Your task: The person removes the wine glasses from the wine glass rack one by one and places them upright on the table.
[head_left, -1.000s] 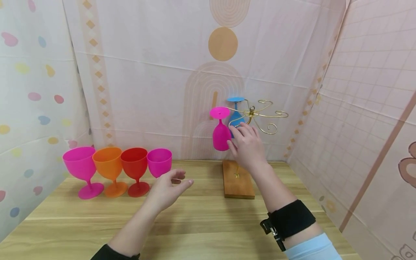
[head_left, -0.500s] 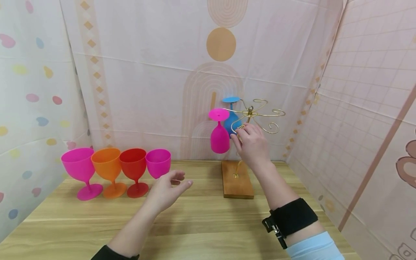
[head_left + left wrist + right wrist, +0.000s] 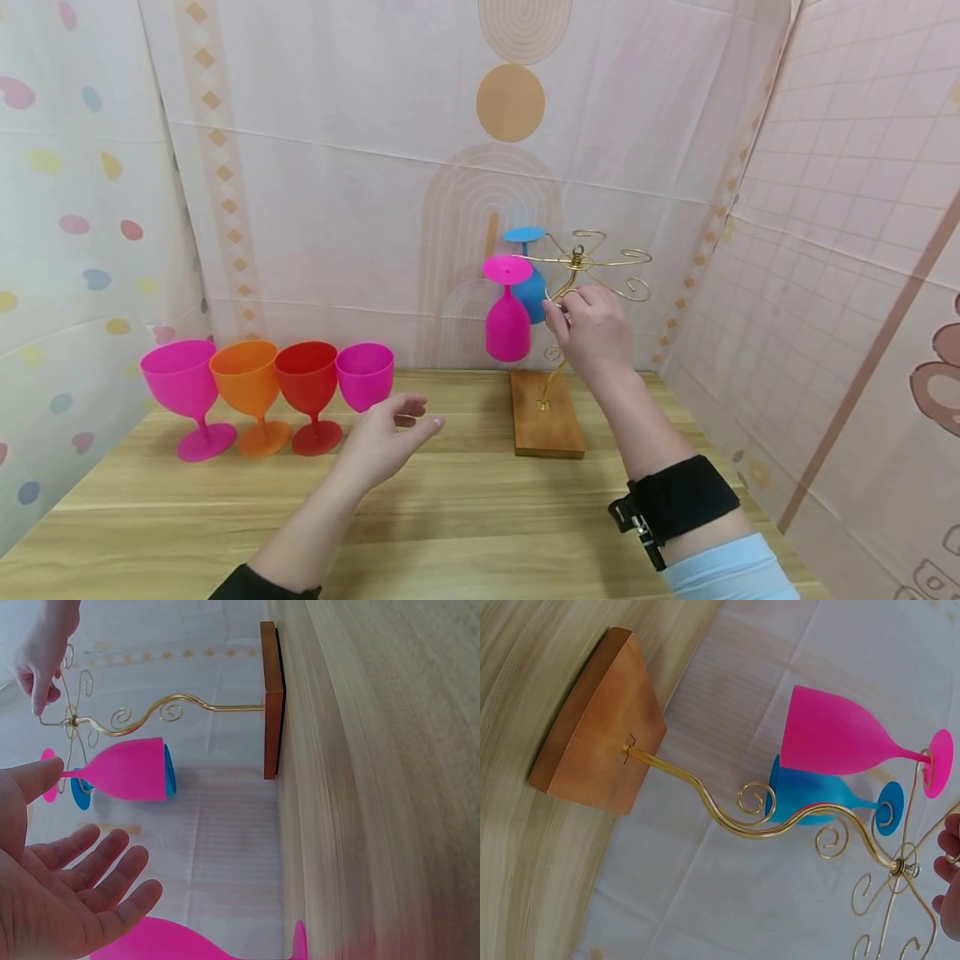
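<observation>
My right hand (image 3: 596,337) pinches the curled end of one arm of a gold wire goblet rack (image 3: 577,260). On other arms hang a pink goblet (image 3: 507,329) and, behind it, a blue goblet (image 3: 531,293), both upside down by their bases. My left hand (image 3: 386,442) hovers over the table with fingers relaxed, holding nothing. It partly hides a small pink goblet (image 3: 366,373), which is apart from the fingers in the left wrist view. From the right wrist view, the two hung goblets (image 3: 840,731) show their stems in the wire hooks.
A large pink goblet (image 3: 182,379), an orange goblet (image 3: 246,375) and a red goblet (image 3: 308,379) stand upright in a row at the left. The rack's wooden base (image 3: 547,421) rests on the wood-grain table (image 3: 465,517). Patterned cloth (image 3: 337,208) hangs behind.
The rack top has turned: the blue goblet has swung left and the pink one slightly nearer. My right hand has moved a little right with the rack arm. The left hand stays put.
</observation>
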Demonstrator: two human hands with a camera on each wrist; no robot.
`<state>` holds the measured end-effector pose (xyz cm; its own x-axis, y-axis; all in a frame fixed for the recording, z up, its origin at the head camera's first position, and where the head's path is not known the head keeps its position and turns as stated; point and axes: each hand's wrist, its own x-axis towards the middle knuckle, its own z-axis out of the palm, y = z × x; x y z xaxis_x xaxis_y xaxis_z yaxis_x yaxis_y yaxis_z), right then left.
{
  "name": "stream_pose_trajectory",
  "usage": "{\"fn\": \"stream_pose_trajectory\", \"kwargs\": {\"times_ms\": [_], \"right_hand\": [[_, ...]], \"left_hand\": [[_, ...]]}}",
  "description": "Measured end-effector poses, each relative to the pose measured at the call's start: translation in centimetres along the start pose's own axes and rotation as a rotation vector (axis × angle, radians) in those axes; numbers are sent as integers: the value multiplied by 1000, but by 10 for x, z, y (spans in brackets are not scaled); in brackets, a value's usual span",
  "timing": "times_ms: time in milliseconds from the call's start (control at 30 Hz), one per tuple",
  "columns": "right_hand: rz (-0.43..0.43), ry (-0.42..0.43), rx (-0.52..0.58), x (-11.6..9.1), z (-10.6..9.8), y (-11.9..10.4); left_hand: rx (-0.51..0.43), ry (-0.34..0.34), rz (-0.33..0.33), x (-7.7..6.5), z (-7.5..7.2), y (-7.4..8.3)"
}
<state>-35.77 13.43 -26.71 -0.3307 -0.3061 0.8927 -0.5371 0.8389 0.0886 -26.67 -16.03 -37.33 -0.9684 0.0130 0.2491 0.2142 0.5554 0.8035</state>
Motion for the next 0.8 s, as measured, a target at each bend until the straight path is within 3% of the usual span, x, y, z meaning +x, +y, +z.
{"fn": "stream_pose_trajectory", "kwargs": {"times_ms": [800], "right_hand": [[69,42,12,-2,-12,9]], "left_hand": [[0,9,25,-2,-3,2]]}}
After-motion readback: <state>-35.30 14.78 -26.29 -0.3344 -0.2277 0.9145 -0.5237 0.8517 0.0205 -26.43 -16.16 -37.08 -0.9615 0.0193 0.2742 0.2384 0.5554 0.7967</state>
